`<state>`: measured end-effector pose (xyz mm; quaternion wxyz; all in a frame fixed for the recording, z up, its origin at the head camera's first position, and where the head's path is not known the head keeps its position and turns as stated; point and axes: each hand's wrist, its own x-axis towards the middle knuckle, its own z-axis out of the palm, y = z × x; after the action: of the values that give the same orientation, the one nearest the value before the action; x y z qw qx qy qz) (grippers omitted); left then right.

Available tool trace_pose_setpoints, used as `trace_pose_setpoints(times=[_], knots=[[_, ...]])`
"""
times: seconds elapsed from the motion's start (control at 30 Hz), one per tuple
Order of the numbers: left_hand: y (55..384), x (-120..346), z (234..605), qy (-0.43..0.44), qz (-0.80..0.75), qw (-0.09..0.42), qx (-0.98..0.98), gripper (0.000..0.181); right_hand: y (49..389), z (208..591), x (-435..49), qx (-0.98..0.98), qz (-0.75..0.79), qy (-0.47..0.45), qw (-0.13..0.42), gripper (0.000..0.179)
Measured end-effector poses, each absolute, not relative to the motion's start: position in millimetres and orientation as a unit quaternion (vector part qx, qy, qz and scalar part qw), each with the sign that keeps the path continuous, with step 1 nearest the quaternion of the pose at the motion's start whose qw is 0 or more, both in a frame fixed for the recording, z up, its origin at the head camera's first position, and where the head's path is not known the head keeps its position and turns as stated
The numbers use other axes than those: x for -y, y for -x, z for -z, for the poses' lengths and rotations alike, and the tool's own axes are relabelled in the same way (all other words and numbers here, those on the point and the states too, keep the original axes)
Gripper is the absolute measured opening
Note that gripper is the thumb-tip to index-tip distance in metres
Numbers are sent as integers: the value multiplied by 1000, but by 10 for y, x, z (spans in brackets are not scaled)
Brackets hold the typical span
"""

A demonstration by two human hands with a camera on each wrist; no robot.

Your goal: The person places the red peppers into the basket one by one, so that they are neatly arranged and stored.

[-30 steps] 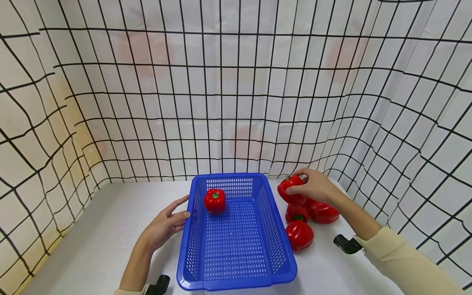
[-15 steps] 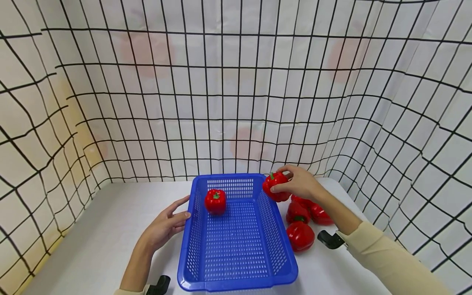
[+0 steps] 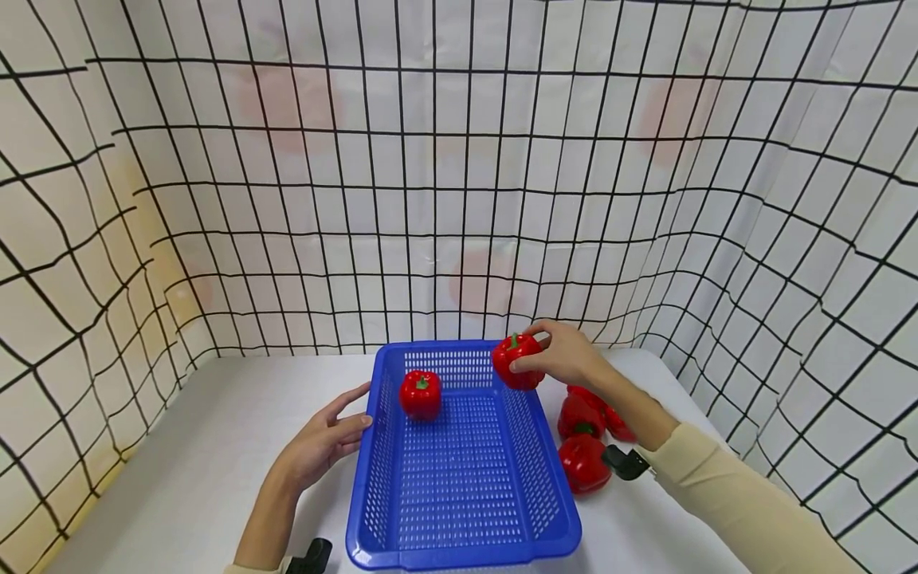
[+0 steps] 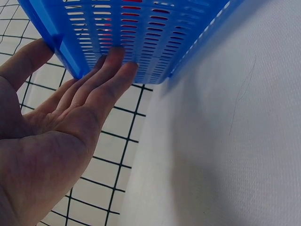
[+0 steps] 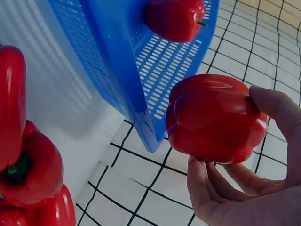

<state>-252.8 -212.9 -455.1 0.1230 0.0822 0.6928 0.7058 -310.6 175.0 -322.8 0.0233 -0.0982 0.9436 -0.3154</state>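
In the head view my right hand holds a red bell pepper with a green stem over the far right corner of the blue plastic basket. The right wrist view shows thumb and fingertips pinching this pepper from opposite sides. Another red bell pepper stands upright inside the basket, at its far left. My left hand touches the basket's left side. In the left wrist view, its fingers lie nearly straight along the slotted wall, with the thumb by the rim.
Several more red bell peppers lie in a cluster right of the basket, partly behind my right forearm. A white table carries everything. White walls with a black grid stand at the back and both sides.
My right hand has lifted the bell pepper from the cluster and carried it left, over the basket's far right corner. The left hand and basket have stayed put.
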Motion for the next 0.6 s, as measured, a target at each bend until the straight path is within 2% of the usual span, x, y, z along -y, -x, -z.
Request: trace_pose_setpoints(times=[0.3, 0.6], knots=[[2513, 2128, 4563, -85, -700, 120, -699, 76, 3167, 3264, -1628, -934, 334, 119, 42, 76], [2519, 2112, 4554, -74, -702, 118, -698, 76, 3266, 3324, -1563, -925, 344, 146, 71, 70]])
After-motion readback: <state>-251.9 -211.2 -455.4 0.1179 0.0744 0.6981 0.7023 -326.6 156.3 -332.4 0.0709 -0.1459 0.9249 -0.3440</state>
